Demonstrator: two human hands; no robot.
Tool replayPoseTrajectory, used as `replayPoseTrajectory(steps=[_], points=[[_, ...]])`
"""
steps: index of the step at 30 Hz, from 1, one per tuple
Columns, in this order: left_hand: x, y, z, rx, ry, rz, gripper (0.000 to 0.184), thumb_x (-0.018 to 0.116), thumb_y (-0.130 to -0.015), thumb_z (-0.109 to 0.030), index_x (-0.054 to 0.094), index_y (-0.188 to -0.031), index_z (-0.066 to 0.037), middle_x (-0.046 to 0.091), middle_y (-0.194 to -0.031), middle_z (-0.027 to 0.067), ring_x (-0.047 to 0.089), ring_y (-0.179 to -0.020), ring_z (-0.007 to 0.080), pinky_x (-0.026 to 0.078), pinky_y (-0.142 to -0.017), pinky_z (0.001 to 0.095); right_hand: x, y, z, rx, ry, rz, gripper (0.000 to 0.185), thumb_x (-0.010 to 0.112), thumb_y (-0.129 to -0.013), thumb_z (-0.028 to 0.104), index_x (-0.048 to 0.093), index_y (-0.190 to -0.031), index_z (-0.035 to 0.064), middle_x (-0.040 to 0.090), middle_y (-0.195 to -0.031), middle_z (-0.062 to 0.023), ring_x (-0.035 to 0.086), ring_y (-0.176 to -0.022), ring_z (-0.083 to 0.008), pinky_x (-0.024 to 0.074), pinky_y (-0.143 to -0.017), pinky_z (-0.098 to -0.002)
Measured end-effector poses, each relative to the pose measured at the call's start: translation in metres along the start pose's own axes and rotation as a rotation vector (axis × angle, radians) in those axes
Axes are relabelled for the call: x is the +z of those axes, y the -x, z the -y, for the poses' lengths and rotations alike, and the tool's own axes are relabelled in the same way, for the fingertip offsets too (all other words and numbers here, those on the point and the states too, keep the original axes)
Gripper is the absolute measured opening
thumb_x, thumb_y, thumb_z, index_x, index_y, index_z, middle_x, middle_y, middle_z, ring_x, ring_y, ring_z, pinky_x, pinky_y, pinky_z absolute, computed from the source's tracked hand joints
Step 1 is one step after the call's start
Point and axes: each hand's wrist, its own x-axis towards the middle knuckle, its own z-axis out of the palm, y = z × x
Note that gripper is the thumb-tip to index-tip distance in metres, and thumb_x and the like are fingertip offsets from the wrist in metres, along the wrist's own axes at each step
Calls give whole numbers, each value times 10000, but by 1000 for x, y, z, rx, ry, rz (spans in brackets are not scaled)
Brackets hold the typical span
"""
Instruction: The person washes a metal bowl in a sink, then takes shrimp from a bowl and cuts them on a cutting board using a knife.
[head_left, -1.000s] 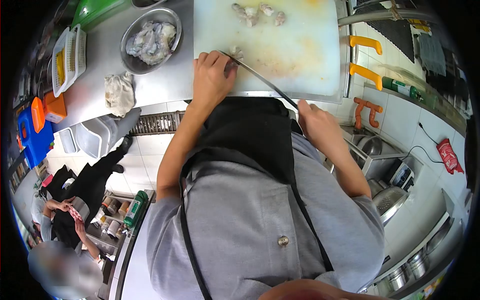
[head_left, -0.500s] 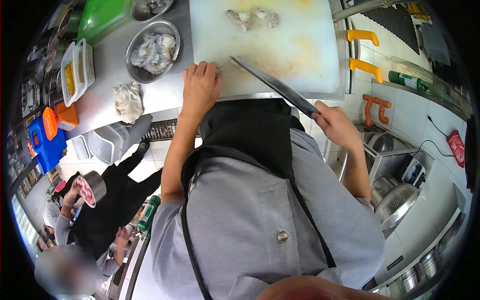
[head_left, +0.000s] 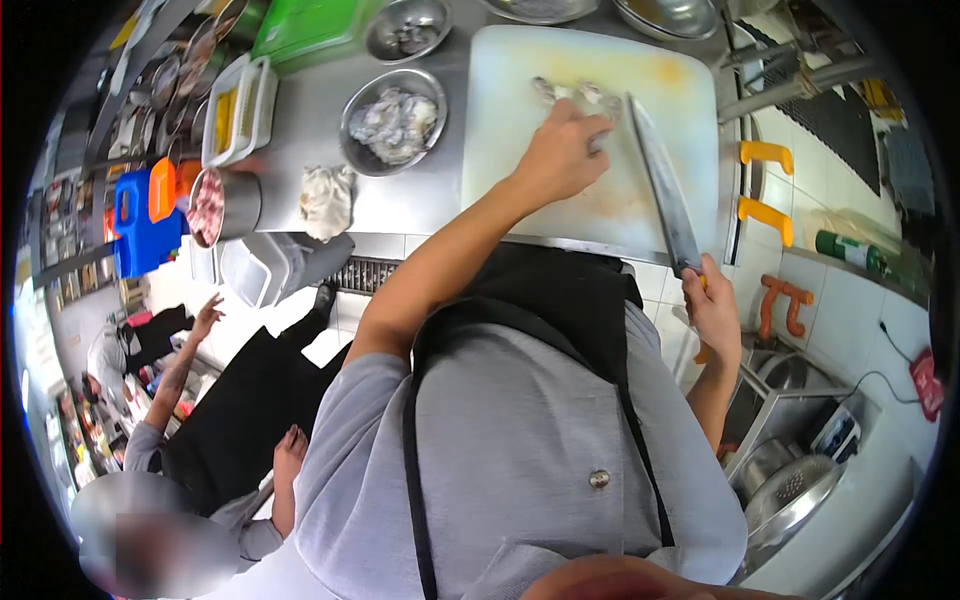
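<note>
My right hand (head_left: 712, 310) is wrapped round the handle of a large kitchen knife (head_left: 665, 185). Its blade slants up over the right part of the white cutting board (head_left: 510, 200), tip close to the small pieces of pale raw seafood (head_left: 590, 95). Fingers curled, my left hand (head_left: 568, 155) is over the board just below those pieces and partly covers them. Something small and greyish shows between its thumb and fingers, too blurred to name. To the left, a steel bowl (head_left: 352, 150) holds more pale raw seafood (head_left: 396, 124).
On the counter stand a smaller steel bowl (head_left: 375, 45), a crumpled cloth (head_left: 327, 200), a white basket (head_left: 265, 110), a green board (head_left: 310, 30) and a steel pot (head_left: 245, 205) of pink meat. A co-worker (head_left: 245, 430) stands at lower left. Yellow handles (head_left: 765, 157) jut out at right.
My left hand has moved from the board's near left edge up to the seafood pieces. The knife has swung more upright. The co-worker's pot now stands on the counter, released.
</note>
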Motion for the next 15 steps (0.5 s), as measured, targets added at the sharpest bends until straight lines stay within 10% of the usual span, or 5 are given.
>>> replayPoseTrajectory(steps=[6,8,15], points=[[-110,-7,64,9,-316,-330,319,737,-786,-176,743,-1086,-66,723,-978,154,707,-737,314,576,-708,422,-11,-8,14,54,-62,-29,201,550,-1022,175,464,-903,39,502,-588,-8,453,-473,-98,389,-454,-273],[-142,8,109,-289,-633,-156,301,752,-751,-202,758,-1025,-77,731,-930,133,706,-836,300,564,-780,435,-10,-13,10,36,-41,-4,210,550,-1023,178,457,-897,39,495,-591,-11,466,-498,-92,388,-454,-278],[-131,22,150,-270,-786,-99,263,724,-728,-159,699,-977,-78,707,-972,143,641,-1029,344,511,-909,449,15,-37,27,-50,22,115,231,550,-1023,170,442,-865,40,490,-593,-6,442,-494,-67,368,-454,-272]])
